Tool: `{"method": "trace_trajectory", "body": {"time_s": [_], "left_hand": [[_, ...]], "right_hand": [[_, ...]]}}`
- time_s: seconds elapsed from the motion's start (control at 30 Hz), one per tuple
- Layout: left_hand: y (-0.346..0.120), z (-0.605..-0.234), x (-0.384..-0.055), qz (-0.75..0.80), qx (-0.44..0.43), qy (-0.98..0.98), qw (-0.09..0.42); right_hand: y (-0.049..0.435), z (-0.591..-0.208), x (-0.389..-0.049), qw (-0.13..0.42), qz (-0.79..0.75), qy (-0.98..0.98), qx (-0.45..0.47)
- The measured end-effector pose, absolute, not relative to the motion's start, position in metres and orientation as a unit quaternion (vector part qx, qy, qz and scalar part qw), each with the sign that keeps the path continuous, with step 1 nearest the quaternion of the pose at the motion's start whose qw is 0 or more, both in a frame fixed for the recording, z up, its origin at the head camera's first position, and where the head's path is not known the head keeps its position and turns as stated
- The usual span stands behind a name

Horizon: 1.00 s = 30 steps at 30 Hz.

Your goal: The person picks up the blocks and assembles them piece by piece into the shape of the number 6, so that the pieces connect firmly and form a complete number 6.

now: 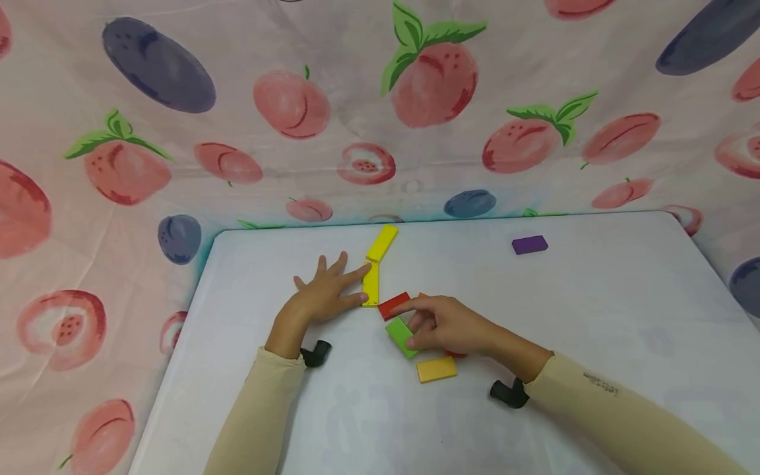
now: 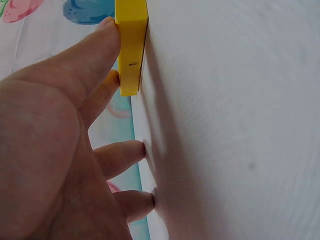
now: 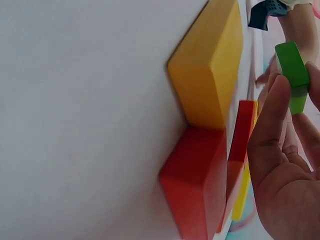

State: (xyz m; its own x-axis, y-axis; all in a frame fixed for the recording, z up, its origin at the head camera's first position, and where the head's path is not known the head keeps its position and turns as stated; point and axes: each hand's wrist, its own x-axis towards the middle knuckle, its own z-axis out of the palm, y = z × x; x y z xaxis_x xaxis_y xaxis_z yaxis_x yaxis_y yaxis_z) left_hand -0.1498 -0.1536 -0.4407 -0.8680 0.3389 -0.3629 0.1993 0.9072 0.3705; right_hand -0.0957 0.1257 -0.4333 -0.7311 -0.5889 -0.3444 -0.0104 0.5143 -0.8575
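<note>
Thumb and middle of my right hand (image 1: pixel 454 323) pinch a green block (image 1: pixel 401 338), which the right wrist view shows between thumb and fingers. The right index finger reaches over a red block (image 1: pixel 390 307). My left hand (image 1: pixel 317 298) lies with fingers spread, its thumb and index fingertips against the side of a yellow block (image 1: pixel 371 288). In the left wrist view that yellow block (image 2: pixel 131 45) stands beside the thumb tip, with the other fingertips at the tabletop. A second yellow block (image 1: pixel 382 243) extends from its far end at a slant.
Below the right hand lie an amber block (image 1: pixel 436 369) and another red block (image 3: pixel 195 170), mostly hidden in the head view. An orange block (image 1: pixel 423 295) peeks out behind the hand. A purple block (image 1: pixel 530 245) sits far right on the white table (image 1: pixel 623 297), before a fruit-print cloth (image 1: pixel 356 39).
</note>
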Motion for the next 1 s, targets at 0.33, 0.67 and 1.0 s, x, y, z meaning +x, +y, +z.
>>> {"method": "trace_trajectory", "body": {"time_s": [0.33, 0.67, 1.0], "left_hand": [[-0.155, -0.441, -0.15, 0.169, 0.144, 0.952, 0.211], [-0.155, -0.442, -0.15, 0.169, 0.146, 0.952, 0.209], [-0.155, -0.443, -0.15, 0.162, 0.15, 0.953, 0.209]], "right_hand": [[0.106, -0.44, -0.095, 0.283, -0.416, 0.834, -0.225], [0.099, -0.442, -0.094, 0.279, -0.368, 0.853, -0.242], [0.097, -0.444, -0.096, 0.281, -0.33, 0.861, -0.266]]}}
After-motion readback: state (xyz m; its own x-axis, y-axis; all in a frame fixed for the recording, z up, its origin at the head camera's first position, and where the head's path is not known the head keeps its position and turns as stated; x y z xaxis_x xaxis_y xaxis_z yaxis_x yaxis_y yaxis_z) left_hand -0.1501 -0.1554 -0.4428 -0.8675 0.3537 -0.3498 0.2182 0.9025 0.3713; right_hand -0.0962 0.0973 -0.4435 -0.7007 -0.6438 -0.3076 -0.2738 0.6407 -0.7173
